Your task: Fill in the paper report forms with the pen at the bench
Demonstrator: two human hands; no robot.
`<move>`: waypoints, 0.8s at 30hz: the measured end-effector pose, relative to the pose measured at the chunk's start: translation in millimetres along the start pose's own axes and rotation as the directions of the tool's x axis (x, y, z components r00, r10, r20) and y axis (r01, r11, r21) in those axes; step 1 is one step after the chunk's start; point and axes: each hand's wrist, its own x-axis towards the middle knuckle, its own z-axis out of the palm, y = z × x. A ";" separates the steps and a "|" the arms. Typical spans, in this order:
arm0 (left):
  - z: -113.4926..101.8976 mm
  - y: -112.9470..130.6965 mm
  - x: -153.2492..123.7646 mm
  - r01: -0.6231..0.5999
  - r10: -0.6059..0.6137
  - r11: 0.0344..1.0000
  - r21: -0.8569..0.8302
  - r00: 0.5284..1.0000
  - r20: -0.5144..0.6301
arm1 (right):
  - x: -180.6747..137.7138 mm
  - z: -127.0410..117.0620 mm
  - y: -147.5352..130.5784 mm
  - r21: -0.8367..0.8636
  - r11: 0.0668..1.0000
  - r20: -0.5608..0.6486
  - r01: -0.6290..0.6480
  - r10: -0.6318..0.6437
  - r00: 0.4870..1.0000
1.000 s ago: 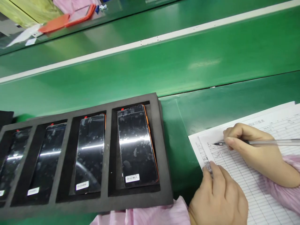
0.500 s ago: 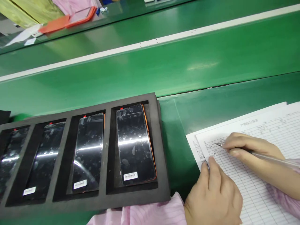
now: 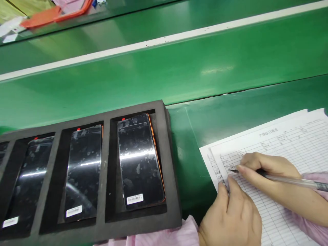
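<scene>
A pen (image 3: 287, 179) with a clear barrel is pinched in my right hand (image 3: 269, 174), its tip at the upper left cells of a printed form (image 3: 279, 136). My left hand (image 3: 233, 215) lies on the form's left edge, fingers stretched forward and pressing the paper down. Under the top form lies another sheet (image 3: 208, 160), showing along the left. To the left of my left hand stands a black foam tray (image 3: 174, 191) with phones in its slots. The nearest phone (image 3: 140, 174) has an orange edge, a dark film-covered screen and a white barcode label.
Another phone (image 3: 84, 174) and several more fill the tray leftward. Behind runs a green surface (image 3: 200, 82) with a white strip (image 3: 123, 48). At the far upper left lie an orange folder (image 3: 43, 17) and white papers (image 3: 11, 29).
The pen tip and my right hand have moved slightly down the form. My left hand stays on the paper. The whole view has shifted, so the tray appears further left.
</scene>
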 end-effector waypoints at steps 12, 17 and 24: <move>7.9 15.2 -9.2 0.101 -0.101 0.995 0.007 0.995 0.025 | -12.6 -0.7 10.5 0.018 0.997 0.049 0.076 -0.077 0.996; 11.1 21.0 -12.2 0.147 -0.147 0.989 0.001 0.989 0.036 | -10.2 2.6 8.0 -0.030 0.995 0.075 0.100 -0.097 0.992; 14.4 26.2 -15.6 0.183 -0.182 0.983 -0.002 0.979 0.089 | -6.4 2.7 1.0 -0.043 0.986 0.057 0.163 -0.160 0.985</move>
